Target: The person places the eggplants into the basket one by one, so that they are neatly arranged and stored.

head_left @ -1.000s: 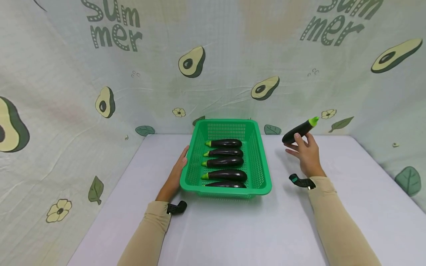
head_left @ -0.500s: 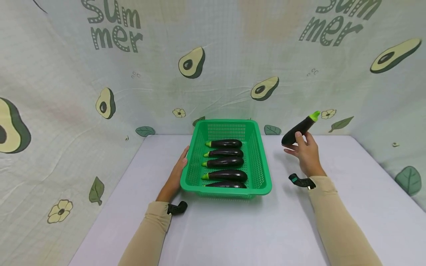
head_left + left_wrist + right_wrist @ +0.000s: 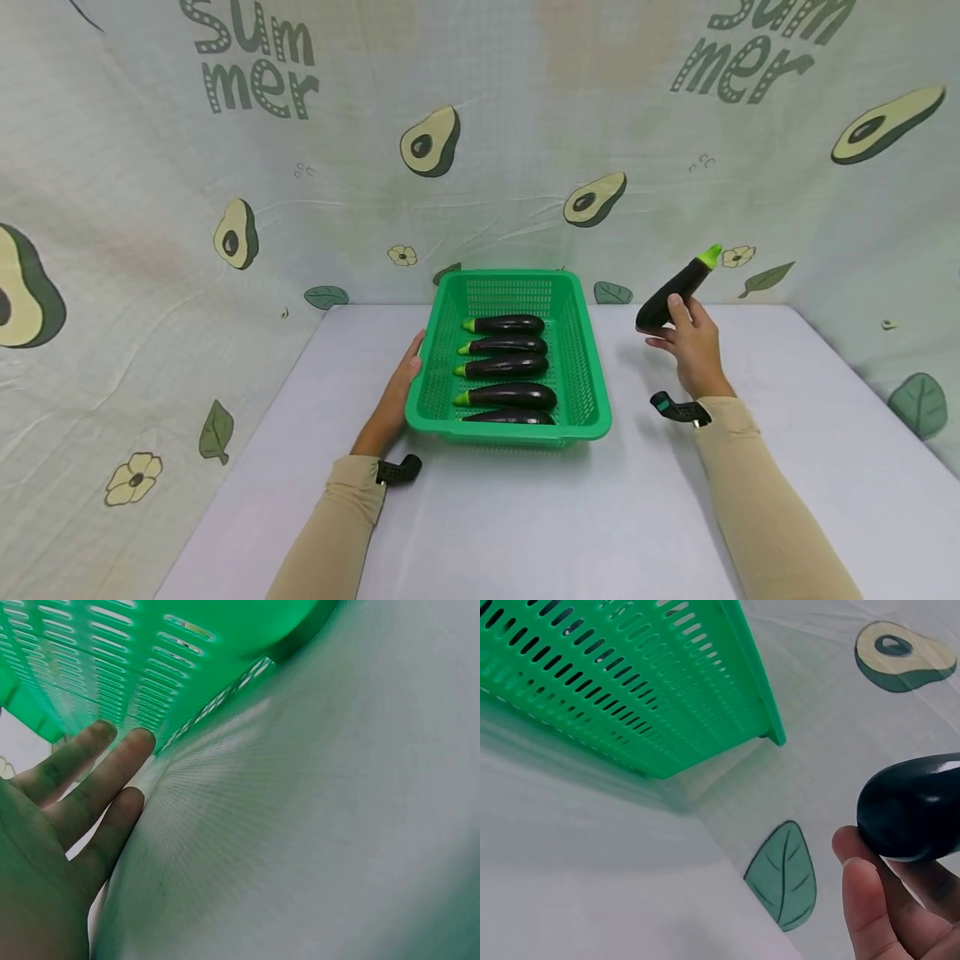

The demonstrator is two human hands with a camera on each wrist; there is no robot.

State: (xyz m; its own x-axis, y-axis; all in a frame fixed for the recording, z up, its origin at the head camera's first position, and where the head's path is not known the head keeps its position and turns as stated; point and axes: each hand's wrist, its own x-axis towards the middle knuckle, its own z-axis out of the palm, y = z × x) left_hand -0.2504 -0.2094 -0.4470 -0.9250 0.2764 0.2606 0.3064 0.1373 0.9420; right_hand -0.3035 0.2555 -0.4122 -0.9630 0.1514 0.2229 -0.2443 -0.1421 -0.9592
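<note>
A dark purple eggplant (image 3: 672, 293) with a bright green stem is held by my right hand (image 3: 693, 350), right of the basket and above the table. It tilts with its stem end up and to the right. The right wrist view shows the rounded end of the eggplant (image 3: 911, 810) over the fingers. My left hand (image 3: 395, 396) rests along the left side of the green plastic basket (image 3: 600, 392), fingers extended. In the left wrist view those fingers (image 3: 112, 776) lie by the slotted wall. Several eggplants lie in a column inside the basket, stems to the left; the nearest one (image 3: 510, 416) is partly hidden by the rim.
The basket stands on a white table (image 3: 525, 517). Behind the table hangs a pale cloth (image 3: 510, 167) printed with avocados, leaves and lettering. Black wrist devices sit on the left wrist (image 3: 399, 470) and right wrist (image 3: 678, 409).
The eggplant in my right hand has tipped more upright, its stem end rising slightly. My left hand and the basket have stayed in place.
</note>
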